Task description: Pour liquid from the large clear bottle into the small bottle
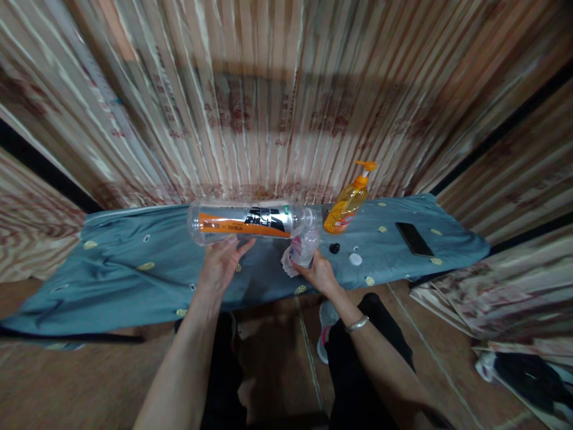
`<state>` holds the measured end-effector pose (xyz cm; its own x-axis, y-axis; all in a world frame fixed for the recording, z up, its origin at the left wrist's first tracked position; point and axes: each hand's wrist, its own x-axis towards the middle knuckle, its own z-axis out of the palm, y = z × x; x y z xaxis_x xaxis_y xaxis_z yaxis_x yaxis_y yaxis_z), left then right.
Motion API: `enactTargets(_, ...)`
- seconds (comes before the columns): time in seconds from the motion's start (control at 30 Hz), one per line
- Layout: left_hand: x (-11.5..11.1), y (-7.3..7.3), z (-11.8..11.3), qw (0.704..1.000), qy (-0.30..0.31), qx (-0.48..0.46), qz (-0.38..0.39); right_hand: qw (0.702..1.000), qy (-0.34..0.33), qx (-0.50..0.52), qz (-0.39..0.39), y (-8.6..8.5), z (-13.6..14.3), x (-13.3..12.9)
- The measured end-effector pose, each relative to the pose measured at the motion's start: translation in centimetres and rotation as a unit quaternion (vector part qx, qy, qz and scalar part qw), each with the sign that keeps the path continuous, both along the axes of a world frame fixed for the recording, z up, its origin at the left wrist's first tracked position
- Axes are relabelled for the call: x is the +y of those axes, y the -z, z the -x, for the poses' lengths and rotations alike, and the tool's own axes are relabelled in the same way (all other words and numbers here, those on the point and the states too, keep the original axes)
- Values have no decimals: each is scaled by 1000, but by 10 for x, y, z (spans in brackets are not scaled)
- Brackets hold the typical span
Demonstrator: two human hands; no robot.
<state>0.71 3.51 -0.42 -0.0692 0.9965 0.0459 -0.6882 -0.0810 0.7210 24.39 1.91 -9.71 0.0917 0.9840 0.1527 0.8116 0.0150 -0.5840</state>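
Observation:
A large clear plastic bottle with an orange, silver and black label is held sideways, its neck toward the right. My left hand holds it from below near its base end. A smaller clear bottle with a pinkish label is in my right hand, tilted, its top close to the neck of the large bottle. Whether the two mouths touch is hard to make out. A crumpled whitish piece shows beside the small bottle, next to my right fingers.
The narrow surface has a blue-grey cloth. On it, right of my hands, are an orange pump bottle, a black cap, a white round cap and a dark phone. A pleated curtain hangs behind.

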Motion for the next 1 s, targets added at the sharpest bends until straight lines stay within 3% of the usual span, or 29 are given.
enactTargets(1.0, -1, -1, -1, 1000, -9, 1, 1, 1000, 6, 3, 1, 0, 2, 1)
